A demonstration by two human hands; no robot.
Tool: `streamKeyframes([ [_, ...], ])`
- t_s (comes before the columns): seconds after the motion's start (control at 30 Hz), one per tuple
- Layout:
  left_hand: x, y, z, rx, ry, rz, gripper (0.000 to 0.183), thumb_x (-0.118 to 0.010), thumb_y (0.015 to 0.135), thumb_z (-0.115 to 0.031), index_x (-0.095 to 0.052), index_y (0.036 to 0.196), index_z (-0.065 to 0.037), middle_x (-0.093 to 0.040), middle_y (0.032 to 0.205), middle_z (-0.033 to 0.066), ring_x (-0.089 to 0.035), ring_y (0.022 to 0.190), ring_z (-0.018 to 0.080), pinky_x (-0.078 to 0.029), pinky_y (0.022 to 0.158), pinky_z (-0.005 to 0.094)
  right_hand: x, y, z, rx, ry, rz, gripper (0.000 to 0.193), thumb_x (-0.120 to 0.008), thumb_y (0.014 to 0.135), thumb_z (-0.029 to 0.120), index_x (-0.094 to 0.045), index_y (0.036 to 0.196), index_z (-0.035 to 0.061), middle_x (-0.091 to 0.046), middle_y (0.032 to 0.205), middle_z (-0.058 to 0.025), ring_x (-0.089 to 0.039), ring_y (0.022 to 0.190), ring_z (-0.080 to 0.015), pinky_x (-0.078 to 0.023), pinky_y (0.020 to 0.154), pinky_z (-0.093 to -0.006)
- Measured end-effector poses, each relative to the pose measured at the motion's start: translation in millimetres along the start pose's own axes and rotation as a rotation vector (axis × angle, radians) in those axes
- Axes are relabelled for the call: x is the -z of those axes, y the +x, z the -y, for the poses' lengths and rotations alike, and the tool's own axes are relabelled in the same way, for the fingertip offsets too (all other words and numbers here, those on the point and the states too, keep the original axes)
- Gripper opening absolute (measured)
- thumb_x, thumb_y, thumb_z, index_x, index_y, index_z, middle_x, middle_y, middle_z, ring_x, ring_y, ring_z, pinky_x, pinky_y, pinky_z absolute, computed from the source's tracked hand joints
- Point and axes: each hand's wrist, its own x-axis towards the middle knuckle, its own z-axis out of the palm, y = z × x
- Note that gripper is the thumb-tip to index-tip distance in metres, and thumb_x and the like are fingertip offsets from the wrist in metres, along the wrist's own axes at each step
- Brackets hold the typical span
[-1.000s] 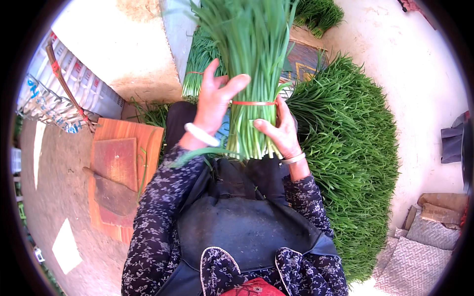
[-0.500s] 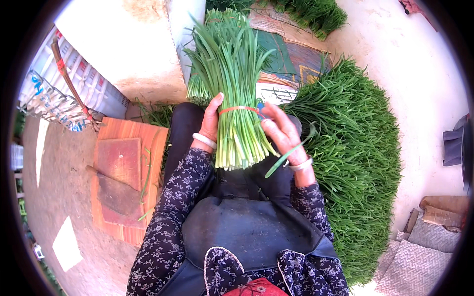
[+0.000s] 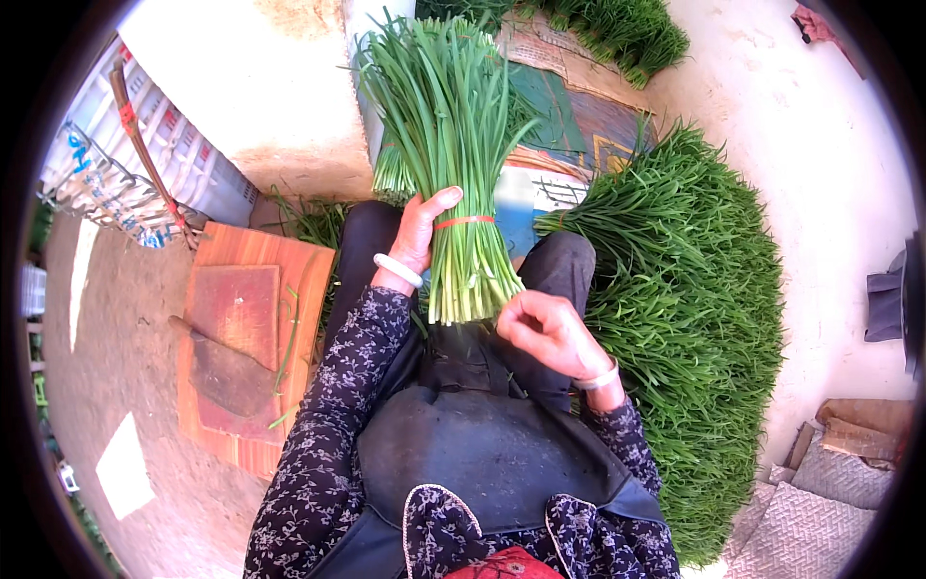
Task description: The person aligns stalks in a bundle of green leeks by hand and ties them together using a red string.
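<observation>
A thick bundle of garlic chives (image 3: 463,135) stands upright before me, leaves upward and pale cut ends downward. A red band (image 3: 465,222) circles its lower part. My left hand (image 3: 420,230) grips the bundle from its left side, the thumb lying across the stalks near the band. Close by the lower right cut ends is my right hand (image 3: 552,333), its fingers curled into a pinch; whatever they hold, if anything, is hidden. The bundle is above my lap, over a dark apron (image 3: 482,449).
A large heap of loose chives (image 3: 694,357) lies on the right. At left, a knife (image 3: 227,367) rests on a reddish board (image 3: 236,309) over a wooden board (image 3: 217,246). White crates (image 3: 207,164) stand behind. More bundles (image 3: 627,39) sit at the back, and cardboard (image 3: 820,511) at lower right.
My right hand has moved down from beside the band to the cut ends, its fingers curling inward. A loose leaf by its wrist no longer shows. The left hand keeps hold of the bundle.
</observation>
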Motion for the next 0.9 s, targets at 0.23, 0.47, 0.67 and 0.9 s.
streamKeyframes([
  [0.23, 6.6, 2.6, 9.0, -0.055, 0.071, -0.052, 0.044, -0.067, 0.087, -0.022, -0.056, 0.122, 0.003, -0.067, 0.106, 0.0127, -0.068, 0.089, 0.0220, -0.058, 0.080, 0.0360, -13.3, 21.2, 4.1, 0.124, -0.327, -0.289, 0.029, -0.070, 0.084, 0.008, -0.061, 0.112, 0.0055, -0.056, 0.094, -0.0087, -0.063, 0.073, -0.0245, -0.051, 0.064, -0.0350],
  [0.47, 3.1, 0.6, 8.2, -0.061, 0.105, -0.075, 0.041, -0.069, 0.085, -0.027, -0.061, 0.114, 0.002, -0.069, 0.099, 0.0106, -0.067, 0.085, 0.0193, -0.056, 0.077, 0.0330, -15.8, 3.0, -12.6, 0.252, -0.397, 0.013, 0.010, -0.068, 0.085, 0.007, -0.065, 0.092, 0.0020, -0.064, 0.085, -0.0136, -0.065, 0.080, -0.0321, -0.052, 0.071, -0.0381],
  [0.67, 1.5, -4.4, 0.5, -0.084, 0.075, -0.015, 0.048, -0.068, 0.084, -0.032, -0.059, 0.117, 0.001, -0.068, 0.100, 0.0104, -0.067, 0.085, 0.0188, -0.056, 0.077, 0.0325, 0.6, -21.3, 6.3, -0.170, 0.088, -0.021, 0.007, -0.058, 0.094, 0.007, -0.061, 0.092, 0.0008, -0.064, 0.083, -0.0033, -0.062, 0.068, -0.0091, -0.050, 0.059, -0.0253],
  [0.9, -1.8, 2.2, 3.8, -0.090, 0.145, 0.001, 0.052, -0.071, 0.081, -0.030, -0.057, 0.120, 0.002, -0.067, 0.103, 0.0106, -0.067, 0.087, 0.0196, -0.056, 0.079, 0.0333, -8.6, 12.1, -5.8, -0.046, -0.079, -0.348, 0.013, -0.062, 0.092, 0.003, -0.063, 0.105, 0.0004, -0.065, 0.087, -0.0123, -0.065, 0.076, -0.0190, -0.051, 0.069, -0.0308],
])
